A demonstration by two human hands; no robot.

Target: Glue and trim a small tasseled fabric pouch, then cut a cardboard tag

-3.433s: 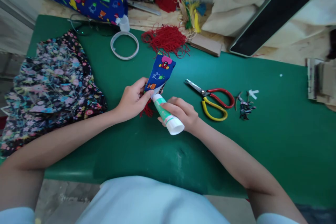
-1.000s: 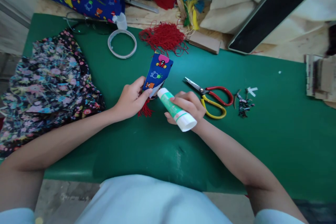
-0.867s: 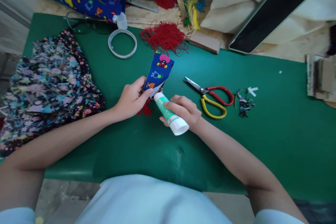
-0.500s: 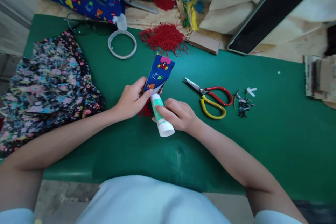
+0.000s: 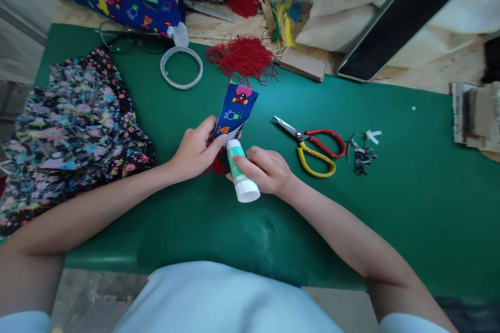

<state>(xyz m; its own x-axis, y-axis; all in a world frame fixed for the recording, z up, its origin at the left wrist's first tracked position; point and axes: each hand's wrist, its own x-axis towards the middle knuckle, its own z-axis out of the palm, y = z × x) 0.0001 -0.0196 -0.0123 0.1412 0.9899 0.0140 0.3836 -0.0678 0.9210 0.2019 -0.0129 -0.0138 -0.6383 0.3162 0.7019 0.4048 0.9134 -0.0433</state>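
Observation:
Between the thumb and fingers of my left hand [image 5: 197, 151] is a blue printed fabric strip [image 5: 237, 106], its lower corner folded back to show a pale underside. My right hand [image 5: 267, 170] is wrapped round a green and white glue stick [image 5: 238, 164], tilted with its upper end against or very near the strip's folded edge. Which of the two I cannot tell. A red tassel [image 5: 214, 163] hangs partly hidden below my left hand. To the right lie scissors [image 5: 302, 138] with one red and one yellow handle, blades apart.
Black floral fabric [image 5: 78, 119] covers the green table's left side. Farther back are a tape roll [image 5: 181, 67], a white cap [image 5: 180, 35], glasses [image 5: 133, 40] and red cords [image 5: 244, 57]. Fabric scraps [image 5: 364, 158] lie beyond the scissors. A dark-screened panel [image 5: 414, 15] leans at the back right.
Almost nothing differs. The glue stick has shifted very slightly at the strip's folded edge, and both hands keep their hold.

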